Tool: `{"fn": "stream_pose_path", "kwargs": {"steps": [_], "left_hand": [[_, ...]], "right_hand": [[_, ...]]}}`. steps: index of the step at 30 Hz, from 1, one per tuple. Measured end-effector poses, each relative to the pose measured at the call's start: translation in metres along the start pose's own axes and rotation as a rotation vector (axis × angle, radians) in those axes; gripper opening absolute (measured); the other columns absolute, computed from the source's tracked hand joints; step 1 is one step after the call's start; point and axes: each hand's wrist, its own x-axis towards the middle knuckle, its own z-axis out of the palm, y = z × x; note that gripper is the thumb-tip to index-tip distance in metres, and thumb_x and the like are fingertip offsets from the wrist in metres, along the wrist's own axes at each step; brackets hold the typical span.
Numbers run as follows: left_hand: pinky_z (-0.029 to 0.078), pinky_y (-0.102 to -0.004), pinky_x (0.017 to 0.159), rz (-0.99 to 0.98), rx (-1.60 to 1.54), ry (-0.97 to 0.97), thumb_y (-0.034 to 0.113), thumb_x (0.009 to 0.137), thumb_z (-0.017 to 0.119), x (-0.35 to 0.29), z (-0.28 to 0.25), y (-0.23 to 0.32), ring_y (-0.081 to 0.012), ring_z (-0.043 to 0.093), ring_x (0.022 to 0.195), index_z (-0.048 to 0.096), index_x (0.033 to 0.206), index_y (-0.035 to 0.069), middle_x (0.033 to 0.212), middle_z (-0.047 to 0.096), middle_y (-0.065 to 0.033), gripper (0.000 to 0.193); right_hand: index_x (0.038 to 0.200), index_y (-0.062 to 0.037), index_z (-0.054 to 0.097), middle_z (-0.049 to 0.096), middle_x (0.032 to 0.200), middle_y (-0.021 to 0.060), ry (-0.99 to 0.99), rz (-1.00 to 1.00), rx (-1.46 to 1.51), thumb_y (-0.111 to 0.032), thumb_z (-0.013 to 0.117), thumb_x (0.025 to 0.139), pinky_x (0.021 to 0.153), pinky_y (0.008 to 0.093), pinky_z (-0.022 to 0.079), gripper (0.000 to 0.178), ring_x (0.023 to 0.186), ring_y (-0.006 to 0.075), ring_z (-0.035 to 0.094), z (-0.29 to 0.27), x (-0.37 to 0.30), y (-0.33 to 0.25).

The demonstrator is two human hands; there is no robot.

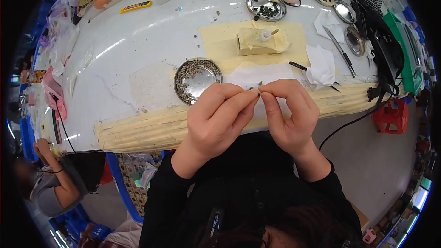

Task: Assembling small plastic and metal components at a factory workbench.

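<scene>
Above the taped front edge of the table, my left hand [220, 119] and my right hand [291, 112] meet fingertip to fingertip. Both are closed in a pinch around something tiny, too small to name. A small dark green bit shows just beyond the fingertips. Left of them and a little farther away stands a round metal dish [198, 79] holding many small pale-brown pieces round its inner wall. White paper [266, 72] lies on the table beyond my hands. Behind it sits a tape-wrapped block [262, 43] with a small white cup and a stick on top.
Tweezers [298, 66] and crumpled tissue [321, 66] lie right of my hands, with a pen-like tool [340, 50] farther right. A metal plate [266, 6] with dark green pieces stands at the back. A red stool [390, 115] is at right; another person [57, 183] sits at left.
</scene>
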Motion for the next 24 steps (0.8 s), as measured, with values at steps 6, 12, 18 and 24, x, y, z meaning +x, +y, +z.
{"fn": "stream_pose_path", "kwargs": {"steps": [6,12,18,24], "left_hand": [[0.051,-0.0287,0.058,-0.039,-0.140,-0.050,-0.007,0.069,0.076,0.005,-0.009,0.003,-0.0192,0.063,0.071,0.071,0.093,0.000,0.081,0.063,-0.0080,0.026],[0.050,-0.0292,0.057,0.011,-0.100,-0.020,-0.007,0.068,0.076,0.005,-0.008,0.002,-0.0201,0.062,0.070,0.070,0.094,-0.001,0.081,0.063,-0.0088,0.026],[0.049,-0.0304,0.055,0.051,0.004,0.012,-0.009,0.067,0.074,0.000,0.000,-0.002,-0.0220,0.061,0.068,0.069,0.094,-0.002,0.081,0.062,-0.0097,0.028],[0.050,-0.0291,0.056,-0.052,-0.066,-0.009,-0.008,0.067,0.075,0.001,-0.005,0.002,-0.0199,0.062,0.069,0.070,0.094,0.000,0.082,0.063,-0.0085,0.028]], "right_hand": [[0.095,0.0010,0.060,0.063,0.083,0.0043,-0.177,0.634,0.804,-0.010,0.056,0.097,0.066,0.0228,0.049,0.011,0.075,0.0094,0.060,-0.004,-0.006,-0.006],[0.095,0.0014,0.060,0.063,0.083,0.0027,-0.174,0.665,0.904,-0.010,0.057,0.098,0.068,0.0225,0.050,0.012,0.075,0.0075,0.060,-0.004,-0.005,-0.007],[0.086,-0.0008,0.063,0.063,0.081,0.0099,0.069,-0.081,-0.057,-0.001,0.072,0.081,0.062,0.0262,0.049,0.010,0.068,0.0205,0.062,0.006,-0.004,0.000],[0.085,-0.0008,0.061,0.062,0.080,0.0087,-0.024,0.099,0.092,-0.002,0.068,0.085,0.061,0.0254,0.049,0.007,0.067,0.0197,0.061,0.004,-0.004,-0.002]]}}
